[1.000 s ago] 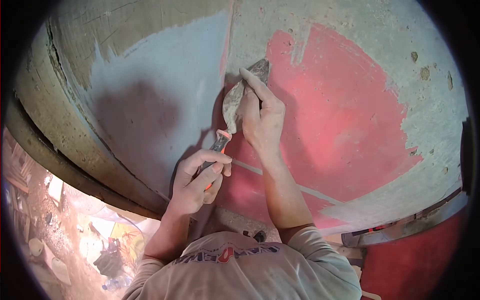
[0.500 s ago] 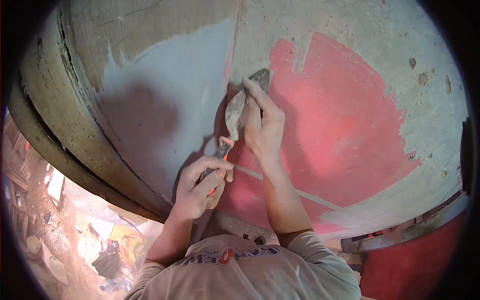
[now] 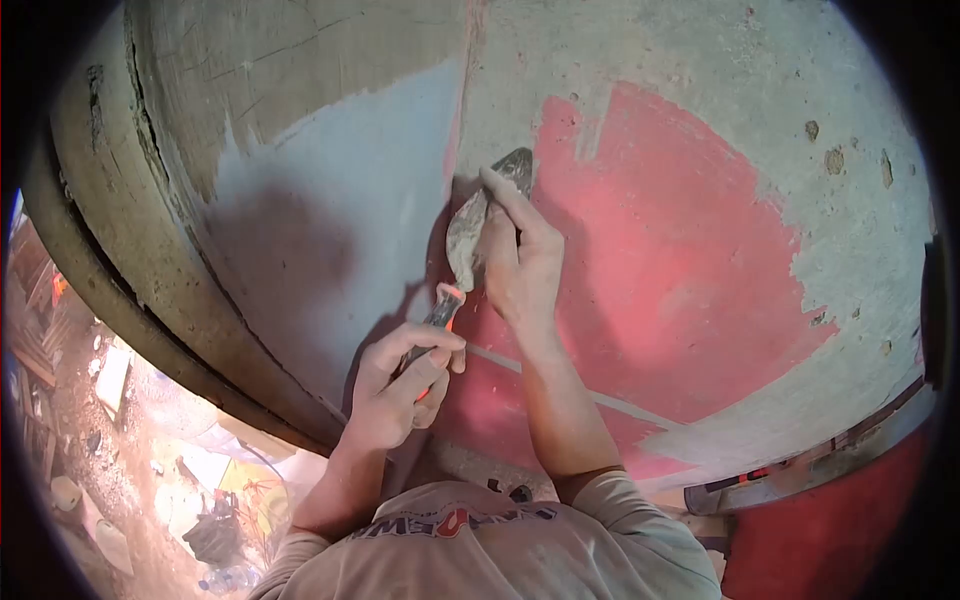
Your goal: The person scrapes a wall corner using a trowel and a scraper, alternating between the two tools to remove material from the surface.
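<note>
A trowel (image 3: 464, 240) with a dusty, plaster-smeared blade and a black and orange handle slants up against the wall. Wrapped round its handle is my left hand (image 3: 395, 388), closed, below the blade. My right hand (image 3: 526, 262) is closed over the upper part of the blade, with fingers along its right side near the dark tip; the palm hides part of it. Behind the blade is the edge of a red-pink painted patch (image 3: 660, 270). A pale blue-grey patch (image 3: 390, 150) lies to the left of my hands.
Bare grey concrete (image 3: 760, 80) with small pits surrounds the red patch. A curved, cracked ledge (image 3: 180, 290) runs down the left side. Rubble, a dark bag (image 3: 215, 535) and a plastic bottle (image 3: 230, 578) lie on the floor at lower left.
The view has shifted slightly, and the wall's upper part sits a little lower in it. Both hands keep the same hold on the trowel, which has barely moved against the wall.
</note>
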A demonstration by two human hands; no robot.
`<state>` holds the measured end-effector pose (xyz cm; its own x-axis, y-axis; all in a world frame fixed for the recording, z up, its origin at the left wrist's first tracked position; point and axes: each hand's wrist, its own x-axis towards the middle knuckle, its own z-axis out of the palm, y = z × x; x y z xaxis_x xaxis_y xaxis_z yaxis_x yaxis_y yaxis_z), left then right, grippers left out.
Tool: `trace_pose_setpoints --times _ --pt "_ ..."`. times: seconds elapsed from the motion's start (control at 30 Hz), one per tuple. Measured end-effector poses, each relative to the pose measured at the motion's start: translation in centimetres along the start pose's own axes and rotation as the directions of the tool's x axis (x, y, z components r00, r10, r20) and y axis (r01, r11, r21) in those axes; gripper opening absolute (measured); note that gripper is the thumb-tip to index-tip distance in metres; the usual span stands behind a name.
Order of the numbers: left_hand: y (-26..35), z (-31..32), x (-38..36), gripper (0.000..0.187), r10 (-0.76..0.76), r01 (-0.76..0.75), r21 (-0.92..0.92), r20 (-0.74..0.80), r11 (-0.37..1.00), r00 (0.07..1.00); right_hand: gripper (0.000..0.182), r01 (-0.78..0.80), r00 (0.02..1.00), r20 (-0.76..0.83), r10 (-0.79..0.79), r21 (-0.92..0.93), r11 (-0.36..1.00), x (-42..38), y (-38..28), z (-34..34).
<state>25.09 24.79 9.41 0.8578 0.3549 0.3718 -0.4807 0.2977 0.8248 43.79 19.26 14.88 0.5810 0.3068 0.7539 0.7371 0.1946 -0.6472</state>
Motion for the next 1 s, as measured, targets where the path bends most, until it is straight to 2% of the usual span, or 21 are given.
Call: trace_pose_setpoints --times 0.03,0.13,0.23,0.43,0.53,0.57,0.67,0.7,0.8,0.83,0.9,1.0 --pt "-0.1 -0.1 0.2 0.020 0.008 -0.008 -0.014 0.021 1.000 1.000 0.037 0.059 0.998 -0.023 -0.059 -0.017 0.998 0.2 0.3 0.2" --pt "1.9 1.1 1.5 0.019 -0.008 0.010 0.079 -0.023 0.997 1.000 0.036 0.059 0.998 -0.020 -0.059 -0.026 0.998 2.5 -0.7 -0.3" --pt "2.7 1.4 3.0 0.018 0.038 -0.038 0.042 0.008 0.998 0.999 0.035 0.036 0.999 -0.030 -0.035 0.019 0.999 4.4 -2.6 -0.4" --pt "-0.7 0.5 -0.2 0.016 -0.041 0.040 -0.023 -0.053 0.999 0.998 0.031 0.018 1.000 -0.010 -0.019 -0.077 0.997 -0.1 -0.1 -0.3" --pt "0.2 0.6 0.7 0.016 -0.009 0.010 0.027 -0.044 1.000 0.999 0.031 0.040 0.999 -0.020 -0.042 -0.086 0.995 1.3 -0.7 -0.4" --pt "1.1 1.4 1.6 0.015 0.005 -0.006 -0.018 -0.044 1.000 0.999 0.031 0.179 0.981 -0.060 -0.185 -0.094 0.979 2.6 -1.1 -0.4" --pt "1.1 1.5 3.2 0.015 0.049 -0.050 -0.081 -0.015 0.995 0.999 0.036 0.043 0.999 -0.003 -0.043 -0.047 0.998 4.5 -2.2 -0.7" --pt "1.1 1.8 2.8 0.015 0.053 -0.056 -0.063 -0.047 0.996 0.997 0.036 0.125 0.992 -0.027 -0.127 -0.067 0.990 4.2 -2.0 -0.6" --pt "-0.3 0.3 0.9 0.015 0.019 -0.019 -0.033 -0.016 0.999 1.000 0.036 0.195 0.979 -0.033 -0.203 -0.159 0.968 1.2 0.6 -0.4" --pt "-1.1 0.1 0.4 0.016 -0.028 0.025 -0.069 -0.053 0.997 0.998 0.036 0.075 0.997 -0.016 -0.077 -0.107 0.991 0.1 0.5 -0.5" --pt "-0.8 0.1 0.4 0.016 -0.030 0.027 -0.052 -0.047 0.998 0.998 0.036 0.166 0.985 -0.033 -0.171 -0.122 0.979 0.6 0.7 -0.3" --pt "0.9 1.3 1.5 0.016 -0.009 0.008 -0.035 -0.041 0.999 0.999 0.037 0.072 0.997 -0.020 -0.074 -0.063 0.995 2.0 -1.1 -0.9"
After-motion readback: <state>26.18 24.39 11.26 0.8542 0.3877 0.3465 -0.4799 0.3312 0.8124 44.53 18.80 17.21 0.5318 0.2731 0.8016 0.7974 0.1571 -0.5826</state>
